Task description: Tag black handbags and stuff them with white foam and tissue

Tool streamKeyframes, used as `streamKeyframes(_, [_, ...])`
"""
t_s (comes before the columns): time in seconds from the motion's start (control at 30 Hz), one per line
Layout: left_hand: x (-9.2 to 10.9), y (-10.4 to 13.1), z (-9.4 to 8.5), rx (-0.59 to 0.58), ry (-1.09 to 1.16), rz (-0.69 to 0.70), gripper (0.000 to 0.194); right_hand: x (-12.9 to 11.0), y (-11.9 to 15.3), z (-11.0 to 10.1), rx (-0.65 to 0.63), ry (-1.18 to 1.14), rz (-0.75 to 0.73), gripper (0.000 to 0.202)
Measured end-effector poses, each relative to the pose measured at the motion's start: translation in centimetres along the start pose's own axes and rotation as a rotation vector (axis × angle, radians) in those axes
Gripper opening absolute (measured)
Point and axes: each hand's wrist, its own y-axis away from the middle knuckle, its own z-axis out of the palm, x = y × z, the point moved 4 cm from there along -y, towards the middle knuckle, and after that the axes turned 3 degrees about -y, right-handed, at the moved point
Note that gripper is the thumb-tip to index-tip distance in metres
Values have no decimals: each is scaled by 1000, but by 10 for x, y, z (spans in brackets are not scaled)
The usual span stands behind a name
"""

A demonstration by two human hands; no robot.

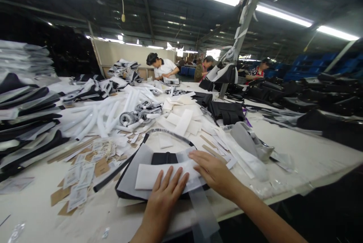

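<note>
A black bag (121, 182) lies flat before me with a strap curving over its far side and off to the left. Translucent sheeting (141, 156) covers much of it, leaving a dark patch (164, 158) showing. Across the front lies a white foam strip (146, 178). My left hand (167, 193) rests on this strip, fingers spread flat. At the strip's right end my right hand (211, 169) presses down with fingers stretched out, touching the sheeting there. A translucent strip (204, 209) hangs from the bag toward the table's front edge.
Tags and cards (82, 178) lie left of the bag. Beyond are white foam pieces (184, 120), rolled straps (136, 116) and white tubes (96, 118). Stacked black bags (28, 122) rise at left; more black bags (297, 91) lie right. Several people, including one in white (166, 68), work farther back.
</note>
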Motion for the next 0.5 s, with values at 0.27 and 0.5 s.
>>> streamKeyframes(0.27, [12,13,-7,86,10,-138,41,20,-67,65,-339,160,-50,34])
streamKeyframes(0.5, [19,13,-6,25,-21,-164,42,31,-65,63,-419,262,60,32])
